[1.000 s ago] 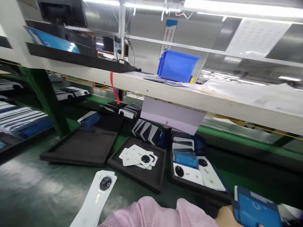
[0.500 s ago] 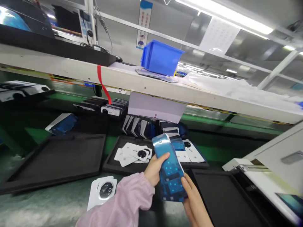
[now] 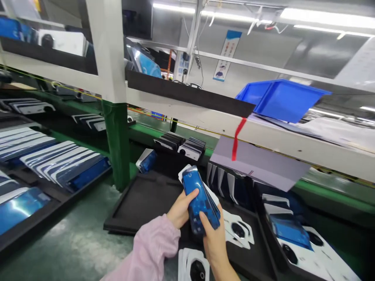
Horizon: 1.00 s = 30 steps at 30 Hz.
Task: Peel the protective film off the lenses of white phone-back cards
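Note:
A small fanned stack of phone back covers [image 3: 200, 203], blue film side up with white edges showing behind, is in both my hands. My left hand [image 3: 181, 208] grips its left edge, thumb on the blue face. Around the lower right side, my right hand [image 3: 215, 234] is closed with its thumb on the face. Below them, several white covers [image 3: 191, 263] with round black camera areas lie piled on the green bench. To the right, more white covers [image 3: 238, 230] are spread in a black tray [image 3: 252, 259].
A black tray [image 3: 137, 207] lies left of my hands, with a blue-and-white cover [image 3: 146, 160] behind it. Rows of covers [image 3: 63, 164] fill trays at far left, beyond a green post [image 3: 115, 144]. A shelf [image 3: 211, 121] overhead carries a blue bin [image 3: 293, 99].
My view has turned left, bringing the post and left-hand trays into sight. The covers in my hands are now gathered into a tighter stack, and my right thumb has moved onto their face.

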Motion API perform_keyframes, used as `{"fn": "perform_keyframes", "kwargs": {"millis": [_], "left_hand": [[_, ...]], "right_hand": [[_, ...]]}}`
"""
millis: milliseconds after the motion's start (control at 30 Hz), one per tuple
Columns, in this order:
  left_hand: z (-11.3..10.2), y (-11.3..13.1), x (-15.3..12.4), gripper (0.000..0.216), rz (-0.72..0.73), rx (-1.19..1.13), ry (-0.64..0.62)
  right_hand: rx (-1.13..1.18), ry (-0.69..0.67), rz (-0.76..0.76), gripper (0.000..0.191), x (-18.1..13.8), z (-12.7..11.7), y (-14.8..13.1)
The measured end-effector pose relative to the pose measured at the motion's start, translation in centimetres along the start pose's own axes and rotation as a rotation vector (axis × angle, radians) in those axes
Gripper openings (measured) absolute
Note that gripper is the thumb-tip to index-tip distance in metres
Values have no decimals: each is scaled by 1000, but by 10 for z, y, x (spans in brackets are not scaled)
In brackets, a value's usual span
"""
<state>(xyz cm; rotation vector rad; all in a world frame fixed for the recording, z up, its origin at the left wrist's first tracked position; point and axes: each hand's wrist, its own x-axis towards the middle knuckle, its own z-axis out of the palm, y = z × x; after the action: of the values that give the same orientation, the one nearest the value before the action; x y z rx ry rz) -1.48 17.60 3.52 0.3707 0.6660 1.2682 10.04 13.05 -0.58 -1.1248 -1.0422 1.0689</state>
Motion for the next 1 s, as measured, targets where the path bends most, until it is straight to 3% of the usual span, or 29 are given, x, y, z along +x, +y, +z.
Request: {"fn": "perform_keyframes", "kwargs": {"millis": [133, 233, 333, 433, 567, 767, 900, 1000], "left_hand": [[-48, 63, 40, 23, 37, 67, 32], [-77, 95, 76, 28, 125, 126, 109], [-103, 114, 107, 29, 247, 188, 190], [-126, 120, 129, 29, 365, 256, 277], [-148, 117, 144, 30, 468, 377, 391], [-165, 127, 147, 31, 548, 556, 499], [-171, 135, 144, 36, 604, 649, 559], [-172, 136, 142, 33, 619, 709, 528]], "right_hand": [[-77, -37, -80, 54, 57, 92, 14], [-136, -6, -108, 42, 93, 150, 32], [-206, 4, -141, 39, 124, 193, 52], [-274, -10, -181, 39, 149, 220, 70], [-315, -60, -246, 43, 166, 240, 88], [-356, -252, -315, 50, 161, 254, 107], [-417, -401, -292, 50, 169, 245, 111], [-460, -503, -280, 43, 182, 229, 108]]}}
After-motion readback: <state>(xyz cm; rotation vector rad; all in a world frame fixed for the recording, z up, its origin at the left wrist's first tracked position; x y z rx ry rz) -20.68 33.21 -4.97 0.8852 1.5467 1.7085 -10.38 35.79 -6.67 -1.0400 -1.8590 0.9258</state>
